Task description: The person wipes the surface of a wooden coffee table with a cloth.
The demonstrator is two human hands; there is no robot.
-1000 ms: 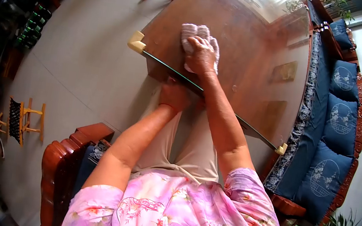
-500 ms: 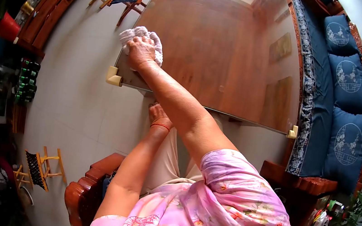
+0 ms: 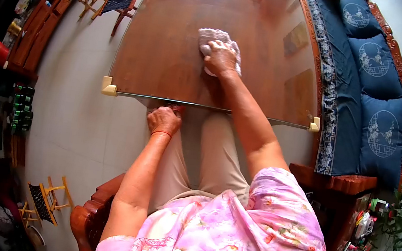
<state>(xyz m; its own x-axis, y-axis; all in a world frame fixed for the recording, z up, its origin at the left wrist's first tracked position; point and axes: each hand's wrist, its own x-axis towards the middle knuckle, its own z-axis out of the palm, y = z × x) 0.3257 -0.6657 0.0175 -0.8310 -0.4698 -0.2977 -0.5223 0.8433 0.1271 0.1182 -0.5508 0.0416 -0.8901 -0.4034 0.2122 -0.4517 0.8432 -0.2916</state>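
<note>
My right hand (image 3: pixel 222 60) presses a crumpled, pale cloth (image 3: pixel 213 37) onto the glass top of the brown wooden table (image 3: pixel 166 44). Its fingers are bent over the cloth, part of which sticks out beyond them. Below the table's near edge, my left hand (image 3: pixel 164 120) is curled by my knee, a red string around its wrist. The fingertips on that side are out of sight, so I cannot make out what they hold, if anything.
Cream corner guards (image 3: pixel 109 86) cap the table's near corners. To the right runs a sofa with blue cushions (image 3: pixel 383 126). Folding stools (image 3: pixel 120 2) stand at the far left and a low one (image 3: pixel 42 202) at the near left. A red wooden armrest (image 3: pixel 84 222) is beside me.
My right hand has moved the cloth from the table's left edge rightward to its middle. My left hand is now more curled beside the near edge. The camera view has shifted.
</note>
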